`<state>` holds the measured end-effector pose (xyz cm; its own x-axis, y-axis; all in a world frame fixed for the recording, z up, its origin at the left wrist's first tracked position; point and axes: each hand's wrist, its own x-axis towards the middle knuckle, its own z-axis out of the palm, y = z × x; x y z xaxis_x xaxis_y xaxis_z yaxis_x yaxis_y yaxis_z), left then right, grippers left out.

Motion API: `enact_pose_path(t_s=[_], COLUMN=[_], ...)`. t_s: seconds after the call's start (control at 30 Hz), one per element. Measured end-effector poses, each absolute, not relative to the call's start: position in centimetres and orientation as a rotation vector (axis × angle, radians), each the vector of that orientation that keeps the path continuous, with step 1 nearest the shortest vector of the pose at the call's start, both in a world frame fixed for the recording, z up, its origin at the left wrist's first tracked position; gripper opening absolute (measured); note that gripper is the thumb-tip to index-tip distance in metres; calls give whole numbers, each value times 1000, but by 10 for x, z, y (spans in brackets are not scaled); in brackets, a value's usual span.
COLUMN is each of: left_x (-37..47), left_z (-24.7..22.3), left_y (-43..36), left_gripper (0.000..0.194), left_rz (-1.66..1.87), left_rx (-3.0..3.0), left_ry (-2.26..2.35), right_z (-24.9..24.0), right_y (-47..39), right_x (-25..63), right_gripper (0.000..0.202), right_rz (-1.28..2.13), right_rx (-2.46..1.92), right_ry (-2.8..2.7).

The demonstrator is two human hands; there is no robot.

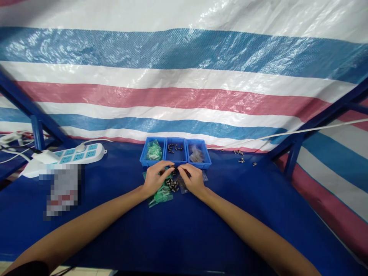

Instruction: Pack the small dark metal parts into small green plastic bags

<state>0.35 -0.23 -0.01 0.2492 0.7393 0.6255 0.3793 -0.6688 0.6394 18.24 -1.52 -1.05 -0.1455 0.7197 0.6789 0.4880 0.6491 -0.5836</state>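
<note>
My left hand (156,178) and my right hand (193,179) meet just in front of the blue bins, thumb and fingers of each pinched together. Whatever sits at their fingertips is too small and dark to make out. Below and between them is a pile of small black-and-silver parts (172,185) on the table. Clear bags with green contents (161,195) lie partly under my left hand. Beside my right hand are clear bags with greyish contents (183,186), partly covered by it.
Behind my hands stand three joined blue bins: green bags in the left bin (144,157), small dark parts in the middle bin (176,156), clear bags in the right bin (207,159). Loose metal parts (240,160) lie right. A white power strip (97,151) sits left on the blue table (184,237).
</note>
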Motion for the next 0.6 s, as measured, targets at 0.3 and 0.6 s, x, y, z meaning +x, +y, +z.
enact_pose_path(t_s=[0.3,0.6], left_x=[2,1], left_z=[-9,-18], left_y=[-1,-1], left_gripper=[14,13], left_rz=[1434,1338], left_rx=[2066,2089], left_ry=[1023,956], right_z=[-11,-17], right_y=[-16,-12], right_x=[183,181], right_gripper=[16,17], right_rz=[286,282], right_rx=[-942,-813], right_ry=[-1790,-1834])
